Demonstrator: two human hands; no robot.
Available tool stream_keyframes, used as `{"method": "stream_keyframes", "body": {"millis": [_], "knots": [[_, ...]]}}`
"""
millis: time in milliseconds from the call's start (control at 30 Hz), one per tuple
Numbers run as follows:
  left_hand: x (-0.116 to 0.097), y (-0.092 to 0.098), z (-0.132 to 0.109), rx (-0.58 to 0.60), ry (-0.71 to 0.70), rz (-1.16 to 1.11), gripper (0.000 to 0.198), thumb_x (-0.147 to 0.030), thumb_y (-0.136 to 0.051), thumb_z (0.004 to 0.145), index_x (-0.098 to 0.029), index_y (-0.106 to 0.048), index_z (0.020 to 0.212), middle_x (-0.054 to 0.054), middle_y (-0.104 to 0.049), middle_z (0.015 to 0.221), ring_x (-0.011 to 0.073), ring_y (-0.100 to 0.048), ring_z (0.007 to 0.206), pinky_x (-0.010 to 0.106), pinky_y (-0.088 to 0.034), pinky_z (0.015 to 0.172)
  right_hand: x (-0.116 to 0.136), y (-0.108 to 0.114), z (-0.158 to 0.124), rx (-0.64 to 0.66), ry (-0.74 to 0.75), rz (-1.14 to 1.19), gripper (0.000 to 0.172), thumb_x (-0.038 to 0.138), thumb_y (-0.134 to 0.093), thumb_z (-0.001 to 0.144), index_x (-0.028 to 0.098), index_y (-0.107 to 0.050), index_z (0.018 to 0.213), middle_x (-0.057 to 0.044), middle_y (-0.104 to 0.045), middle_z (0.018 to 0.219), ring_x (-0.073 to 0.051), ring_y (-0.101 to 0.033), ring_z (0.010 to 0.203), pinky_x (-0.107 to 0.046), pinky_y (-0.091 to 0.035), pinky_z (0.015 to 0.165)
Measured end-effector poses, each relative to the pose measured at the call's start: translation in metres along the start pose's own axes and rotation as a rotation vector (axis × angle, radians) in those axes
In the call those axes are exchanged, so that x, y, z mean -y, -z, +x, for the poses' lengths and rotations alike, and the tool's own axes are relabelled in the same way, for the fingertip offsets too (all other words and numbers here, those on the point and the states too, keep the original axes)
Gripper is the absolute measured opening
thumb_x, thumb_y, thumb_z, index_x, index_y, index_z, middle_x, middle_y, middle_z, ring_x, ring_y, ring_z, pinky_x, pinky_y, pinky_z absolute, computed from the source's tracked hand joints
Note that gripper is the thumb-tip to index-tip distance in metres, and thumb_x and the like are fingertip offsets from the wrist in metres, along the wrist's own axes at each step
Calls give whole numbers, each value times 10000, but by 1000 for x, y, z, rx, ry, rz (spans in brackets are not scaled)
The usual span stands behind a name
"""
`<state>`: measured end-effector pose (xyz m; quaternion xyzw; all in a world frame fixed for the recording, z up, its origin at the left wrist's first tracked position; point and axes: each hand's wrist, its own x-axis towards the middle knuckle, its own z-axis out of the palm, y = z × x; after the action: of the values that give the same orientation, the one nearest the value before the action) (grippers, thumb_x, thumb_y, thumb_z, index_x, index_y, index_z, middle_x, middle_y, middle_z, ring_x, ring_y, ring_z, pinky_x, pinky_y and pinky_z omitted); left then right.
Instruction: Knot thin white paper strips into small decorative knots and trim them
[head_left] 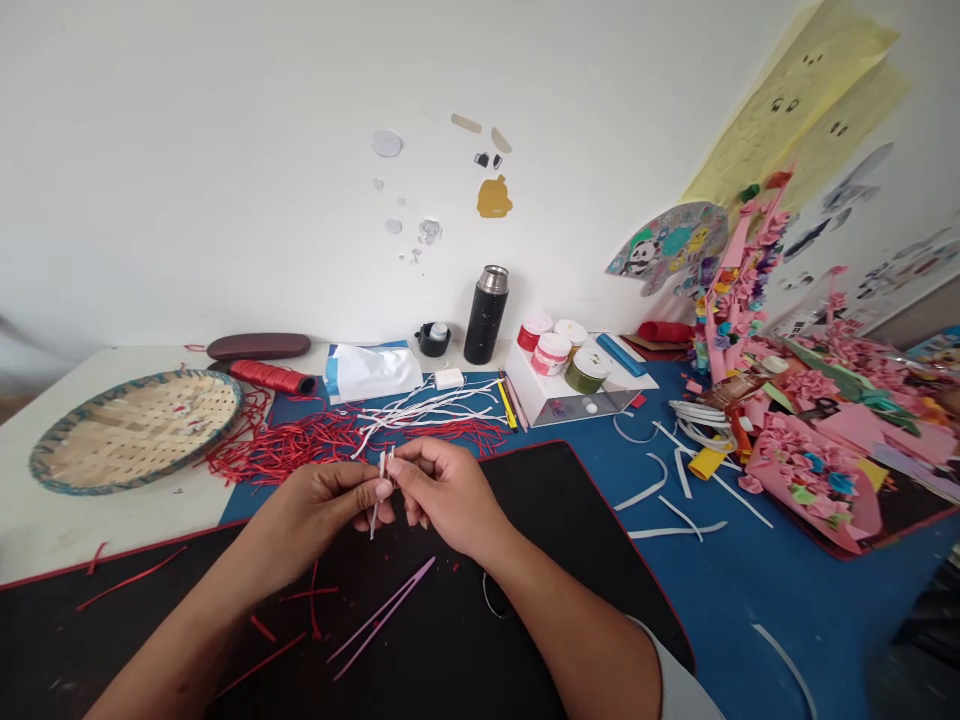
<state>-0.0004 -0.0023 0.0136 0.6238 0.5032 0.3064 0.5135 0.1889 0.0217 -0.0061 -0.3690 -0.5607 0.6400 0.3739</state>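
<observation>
- You are holding a thin white strip (373, 518) up over the black desk mat (600, 520).
- Your left hand (315, 515) is closed, and it is pinching the strip.
- Your right hand (442, 495) is closed too, and it is gripping the top of the strip.
- The strip is looking light and bendy, and it may tear easily. It is best to hold it gently near the end.
- Pink tweezers (382, 615) are lying on the mat under your hands.
- A messy pile of red strips (300, 445) and a bunch of white strips (427, 405) are lying just past the mat.
- A round woven bamboo tray (135, 430) is sitting off to the left, beside the red strips.
</observation>
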Motion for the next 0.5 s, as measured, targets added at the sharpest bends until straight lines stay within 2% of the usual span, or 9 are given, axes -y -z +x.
{"method": "stream_keyframes", "body": {"millis": [300, 500], "knots": [[0, -3, 0, 19, 22, 17, 435, -617, -696, 891, -235, -821, 724, 21, -773, 673, 188, -638, 627, 269, -506, 617, 0, -1, 0, 0, 15, -37, 257, 420, -734, 923, 177, -688, 990, 81, -567, 575, -89, -506, 448, -218, -390, 469], [-5, -2, -1, 10, -9, -48, 368, -579, -717, 896, -250, -850, 799, 20, -797, 738, 184, -657, 667, 268, -519, 654, -1, 1, 1, -27, 15, 2, 302, 471, -728, 906, 185, -657, 968, 77, -574, 573, -95, -505, 437, -221, -379, 440]]}}
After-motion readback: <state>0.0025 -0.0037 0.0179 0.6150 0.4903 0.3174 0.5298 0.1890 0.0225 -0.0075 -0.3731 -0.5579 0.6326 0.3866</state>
